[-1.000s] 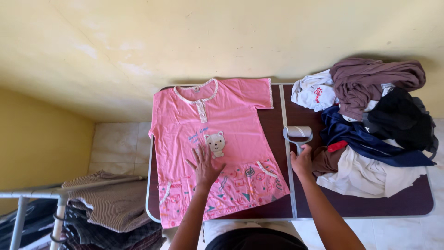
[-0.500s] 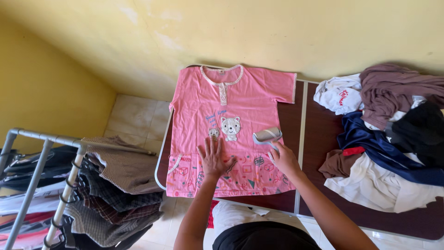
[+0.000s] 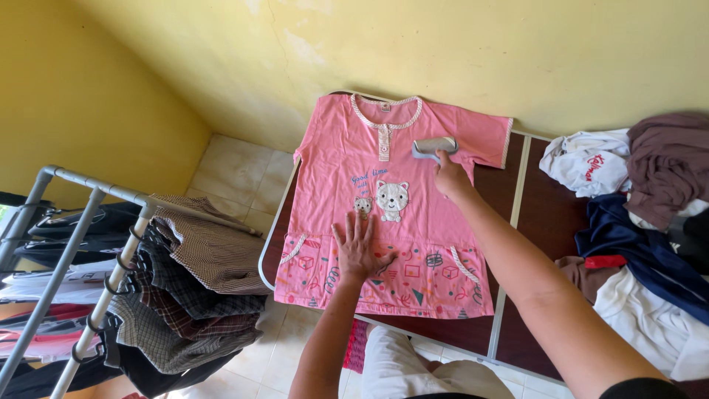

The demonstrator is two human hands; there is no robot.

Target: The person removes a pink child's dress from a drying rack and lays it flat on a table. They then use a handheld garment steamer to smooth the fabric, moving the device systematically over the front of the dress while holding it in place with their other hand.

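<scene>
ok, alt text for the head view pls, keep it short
A right hand holds a lint roller on the chest of a pink shirt spread on a brown table, while the left hand lies flat on its hem. Piled clothes lie right, a rack left.

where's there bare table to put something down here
Bare brown table runs between the pink shirt and the clothes pile, narrowing by the white garment. The shirt covers the left half; the pile crowds the right end.
</scene>
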